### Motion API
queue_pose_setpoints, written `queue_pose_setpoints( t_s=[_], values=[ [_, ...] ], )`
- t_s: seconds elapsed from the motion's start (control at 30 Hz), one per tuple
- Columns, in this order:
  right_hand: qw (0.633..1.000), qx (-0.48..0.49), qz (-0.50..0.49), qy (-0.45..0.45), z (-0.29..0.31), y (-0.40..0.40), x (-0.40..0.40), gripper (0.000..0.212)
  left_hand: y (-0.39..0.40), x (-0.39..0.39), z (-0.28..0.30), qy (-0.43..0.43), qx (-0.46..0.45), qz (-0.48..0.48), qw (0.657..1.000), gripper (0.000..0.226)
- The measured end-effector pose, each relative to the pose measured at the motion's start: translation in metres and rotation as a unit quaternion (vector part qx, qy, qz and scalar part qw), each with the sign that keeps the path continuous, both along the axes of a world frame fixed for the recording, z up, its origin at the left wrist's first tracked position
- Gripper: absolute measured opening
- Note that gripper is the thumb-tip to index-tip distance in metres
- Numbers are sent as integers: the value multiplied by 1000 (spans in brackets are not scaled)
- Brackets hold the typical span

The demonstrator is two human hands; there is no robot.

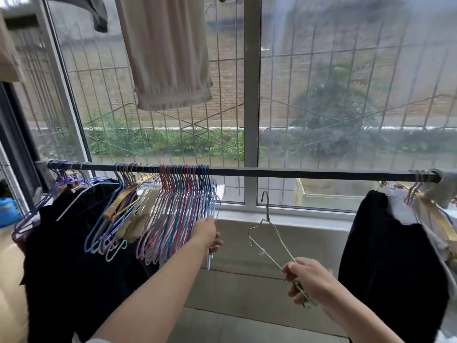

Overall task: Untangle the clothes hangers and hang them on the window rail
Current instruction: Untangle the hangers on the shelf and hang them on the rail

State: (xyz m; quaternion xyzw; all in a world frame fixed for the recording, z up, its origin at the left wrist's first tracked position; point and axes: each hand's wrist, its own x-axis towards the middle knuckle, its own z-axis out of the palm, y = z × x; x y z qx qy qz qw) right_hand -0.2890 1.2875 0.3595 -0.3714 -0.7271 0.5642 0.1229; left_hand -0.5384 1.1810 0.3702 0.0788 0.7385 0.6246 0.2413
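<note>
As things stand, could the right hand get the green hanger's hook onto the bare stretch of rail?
Probably yes. The right hand grips the green hanger by its lower end, hook up, just below the rail. Nothing hangs between them; that stretch is bare.

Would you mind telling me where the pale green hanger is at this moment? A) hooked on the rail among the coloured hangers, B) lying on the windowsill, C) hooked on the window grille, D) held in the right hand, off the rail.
D: the right hand grips the pale green hanger by its lower end, its hook below the rail and touching nothing.
</note>
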Motion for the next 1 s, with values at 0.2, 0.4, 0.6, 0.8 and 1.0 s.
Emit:
queue_pose_setpoints(
  t_s=[0.2,0.4,0.6,0.8,1.0],
  values=[
    [999,-1,2,34,1,-10,-17,26,-27,16,-3,6,-8,-86,996,47],
    [998,51,-20,14,-16,-33,-35,23,-85,36,-19,32,-79,-162,983,61],
    [983,178,-28,46,11,-35,-108,31,-119,8,-1,62,-99,-117,986,26],
    [969,248,1,-10,10,-45,-185,29,-148,-9,8,71,-111,-105,986,18],
    [951,299,34,-72,1,-82,-218,27,-176,-24,6,64,-108,-113,986,19]
  ],
)
